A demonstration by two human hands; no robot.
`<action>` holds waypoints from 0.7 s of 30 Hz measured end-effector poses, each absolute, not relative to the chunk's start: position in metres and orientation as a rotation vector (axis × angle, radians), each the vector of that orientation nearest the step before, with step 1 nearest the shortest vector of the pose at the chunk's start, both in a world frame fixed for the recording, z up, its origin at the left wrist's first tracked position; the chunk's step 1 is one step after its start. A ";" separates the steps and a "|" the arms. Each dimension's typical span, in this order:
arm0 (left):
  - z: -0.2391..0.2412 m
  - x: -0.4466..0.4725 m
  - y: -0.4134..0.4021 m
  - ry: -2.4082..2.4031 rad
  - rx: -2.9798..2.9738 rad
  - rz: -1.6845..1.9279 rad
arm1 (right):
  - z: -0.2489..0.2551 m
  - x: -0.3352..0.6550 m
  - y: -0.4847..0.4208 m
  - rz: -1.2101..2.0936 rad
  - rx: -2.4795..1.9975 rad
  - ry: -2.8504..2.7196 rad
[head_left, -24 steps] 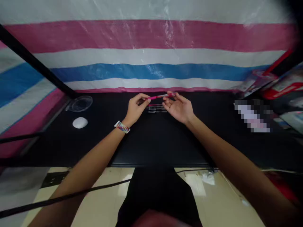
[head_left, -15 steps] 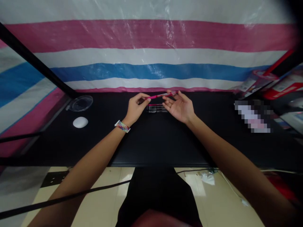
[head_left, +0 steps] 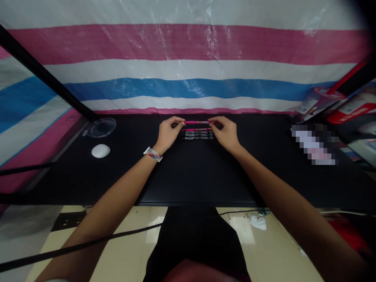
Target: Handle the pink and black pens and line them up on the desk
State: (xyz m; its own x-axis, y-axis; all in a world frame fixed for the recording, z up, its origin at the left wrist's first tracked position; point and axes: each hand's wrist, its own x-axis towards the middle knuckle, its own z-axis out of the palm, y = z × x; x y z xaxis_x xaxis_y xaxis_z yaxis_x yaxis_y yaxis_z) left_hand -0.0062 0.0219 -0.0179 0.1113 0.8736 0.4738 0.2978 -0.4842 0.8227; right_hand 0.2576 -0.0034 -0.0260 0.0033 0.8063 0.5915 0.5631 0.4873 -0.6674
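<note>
Head view, read from left to right. At the far left of the black desk [head_left: 188, 176] lies a clear round dish [head_left: 101, 127], and just in front of it a white oval object [head_left: 100, 150], both well apart from the hands. Near the centre, the left hand [head_left: 168, 134], whose wrist carries a multicoloured band [head_left: 152, 154], is closed, its fingers [head_left: 177, 121] pinching the left end of a pink pen [head_left: 197, 122]. The pink pen lies level, parallel to the desk's far edge, spanning the gap between the two hands; whether it touches the desk cannot be told. Just beside it, on the side nearer the person, a row of pens [head_left: 197, 134] lies on the desk, parallel and close together: one pink, the others dark. The right hand [head_left: 226, 135] mirrors the left, its fingers [head_left: 215, 120] closed on the right end of the pink pen. Farther right, well apart from the hands, red and white boxes [head_left: 320, 100] stand at the desk's far corner. Behind the desk hangs a plastic sheet [head_left: 188, 47] striped in pink, white and blue. Below the desk's near edge, a dark cable [head_left: 88, 243] crosses the pale floor [head_left: 126, 258].
</note>
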 end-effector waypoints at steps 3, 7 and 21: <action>-0.018 -0.008 0.023 1.230 1.944 1.342 | -0.032 0.261 0.000 0.192 -1.212 -1.755; -0.020 -0.010 0.024 1.295 2.016 1.296 | -0.037 0.263 0.003 0.166 -1.284 -1.838; -0.023 -0.011 0.027 1.425 2.154 1.060 | -0.035 0.260 0.000 0.212 -1.355 -1.846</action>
State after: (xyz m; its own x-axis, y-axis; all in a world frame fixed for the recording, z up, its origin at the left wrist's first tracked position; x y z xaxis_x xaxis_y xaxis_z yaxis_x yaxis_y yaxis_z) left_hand -0.0111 0.0273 -0.0228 0.2150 0.8939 0.3933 0.6333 -0.4342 0.6406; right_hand 0.2603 0.0005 -0.0351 -0.0875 0.8566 0.5085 0.7189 0.4077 -0.5630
